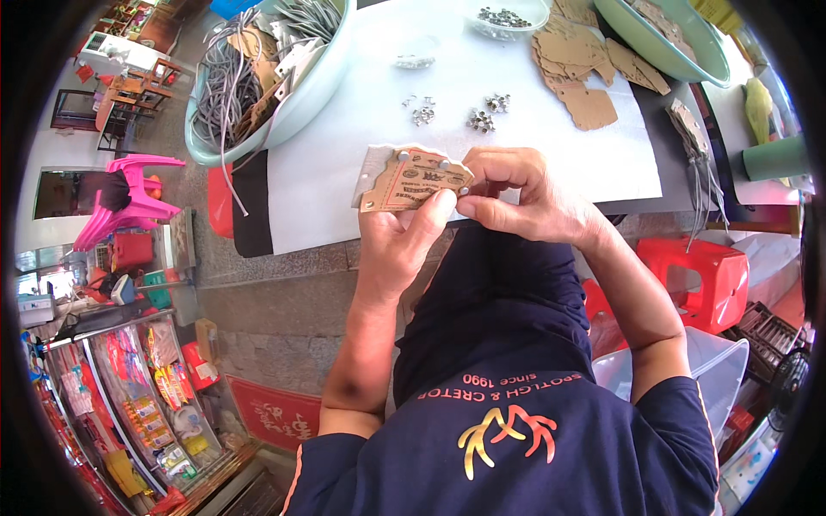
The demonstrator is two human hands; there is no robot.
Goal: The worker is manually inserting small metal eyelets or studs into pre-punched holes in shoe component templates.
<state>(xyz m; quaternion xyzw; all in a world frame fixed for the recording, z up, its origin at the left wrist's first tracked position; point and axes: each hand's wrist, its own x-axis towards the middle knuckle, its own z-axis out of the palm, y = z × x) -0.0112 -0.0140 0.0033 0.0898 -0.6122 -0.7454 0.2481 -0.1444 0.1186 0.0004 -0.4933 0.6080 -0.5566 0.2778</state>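
Note:
My left hand (397, 245) grips a brown printed cardboard tag (422, 178) from its near edge, thumb lying on the printed face. Round silver metal studs sit along the tag's edges, and a pale layer shows behind its left side. At the tag's right corner, the thumb and fingers of my right hand (538, 196) are pinched together beside a stud. Whatever lies deeper between those fingers is hidden. Beyond my hands, small metal studs (422, 113) lie in a loose group on the white sheet (318, 185), with more dark-centred metal pieces (482, 121) to their right.
A pale green basin (297, 116) of grey cords and tags stands far left. Further back are a clear bowl (509, 33) of metal pieces, stacked brown tags (588, 105) and another green basin (718, 64). Corded tags (688, 129) hang over the right edge, above a red stool (718, 279).

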